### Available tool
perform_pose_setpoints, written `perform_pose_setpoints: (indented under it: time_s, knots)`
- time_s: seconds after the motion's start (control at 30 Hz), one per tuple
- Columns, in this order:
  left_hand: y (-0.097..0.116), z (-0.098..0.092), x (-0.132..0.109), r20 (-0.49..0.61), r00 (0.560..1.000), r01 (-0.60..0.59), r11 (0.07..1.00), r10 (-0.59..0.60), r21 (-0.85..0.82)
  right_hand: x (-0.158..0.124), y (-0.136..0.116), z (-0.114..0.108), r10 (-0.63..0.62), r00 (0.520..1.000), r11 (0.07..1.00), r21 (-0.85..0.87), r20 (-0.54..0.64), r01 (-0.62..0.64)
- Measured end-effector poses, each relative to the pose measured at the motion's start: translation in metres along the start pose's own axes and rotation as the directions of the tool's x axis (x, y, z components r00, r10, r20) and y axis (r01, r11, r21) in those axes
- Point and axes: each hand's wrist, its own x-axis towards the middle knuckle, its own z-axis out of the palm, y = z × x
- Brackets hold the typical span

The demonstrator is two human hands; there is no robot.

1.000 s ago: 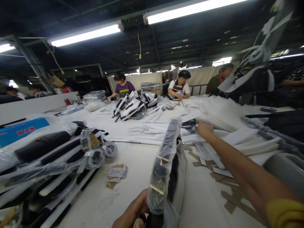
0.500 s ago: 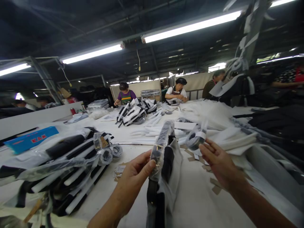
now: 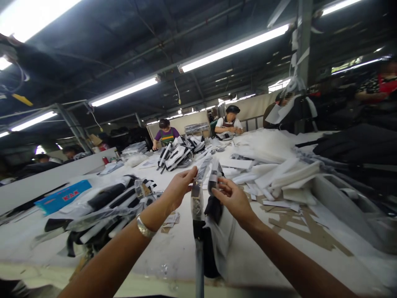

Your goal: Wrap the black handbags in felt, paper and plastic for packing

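Note:
My left hand (image 3: 179, 188) pinches the top of a long black strap wrapped in clear plastic (image 3: 197, 198), which hangs upright over the white table (image 3: 173, 252). My right hand (image 3: 232, 198) is closed on a small plastic-wrapped roll (image 3: 215, 174) beside the strap's upper end. Below my hands a black and white bag (image 3: 214, 240) droops toward the table's near edge. A metal bracelet is on my left wrist.
A stack of wrapped black and white bags (image 3: 102, 211) lies at left beside a blue box (image 3: 63, 196). White folded pieces (image 3: 279, 174) and cardboard scraps (image 3: 297, 223) cover the right. A grey bin (image 3: 350, 207) stands at right. Several people work at the far end.
My right hand picked a wrapped roll from the pile and brought it beside the strap. My left hand rose along the strap to its top. The view tilted upward.

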Motion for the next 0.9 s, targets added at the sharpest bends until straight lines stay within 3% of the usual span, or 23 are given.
perform_pose_setpoints:
  time_s: [0.2, 0.5, 0.7, 0.9]
  knots:
    - [0.010, 0.003, 0.012, 0.046, 0.999, -0.018, 0.998, 0.015, 0.057, 0.002, -0.008, 0.019, -0.026, 0.999, 0.998, 0.062, 0.024, 0.025]
    - [0.011, 0.005, 0.007, -0.010, 0.999, -0.036, 0.994, 0.037, 0.099, 0.004, -0.006, 0.026, -0.055, 0.998, 0.994, 0.097, 0.036, 0.052]
    - [0.015, -0.006, 0.001, -0.004, 0.999, 0.051, 0.988, -0.051, 0.144, 0.003, -0.008, 0.028, -0.092, 0.992, 0.992, 0.095, 0.089, 0.084]
    - [0.019, -0.010, -0.001, 0.125, 0.966, 0.202, 0.961, -0.228, 0.191, 0.000, -0.013, 0.029, -0.160, 0.983, 0.987, -0.015, 0.085, 0.162]
